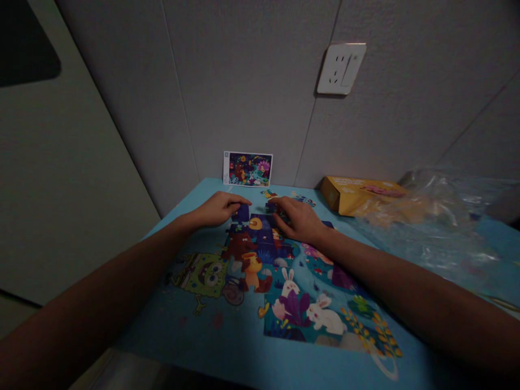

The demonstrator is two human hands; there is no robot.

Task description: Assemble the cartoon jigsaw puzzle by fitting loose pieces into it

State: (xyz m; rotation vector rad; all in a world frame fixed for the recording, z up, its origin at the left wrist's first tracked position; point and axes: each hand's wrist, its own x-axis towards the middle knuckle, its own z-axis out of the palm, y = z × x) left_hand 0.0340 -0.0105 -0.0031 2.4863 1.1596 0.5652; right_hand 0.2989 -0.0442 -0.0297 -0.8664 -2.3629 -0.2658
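A partly joined jigsaw puzzle [266,254] with rabbits, a bear and a fox lies on the blue table [195,346]. At its upper left corner, my left hand [219,208] pinches a dark blue puzzle piece [241,213] between thumb and fingers. To the right, my right hand [298,218] has its fingers curled around another dark puzzle piece [270,208], just beyond the puzzle's top edge. Part of that piece and the puzzle beneath the right hand and forearm are hidden.
A picture card [248,169] of the puzzle leans against the wall. At right lie a yellow box [349,196] and crumpled clear plastic [430,227]. A power socket [341,69] is on the wall. Cartoon pictures, including a yellow sponge figure [205,275], decorate the tabletop.
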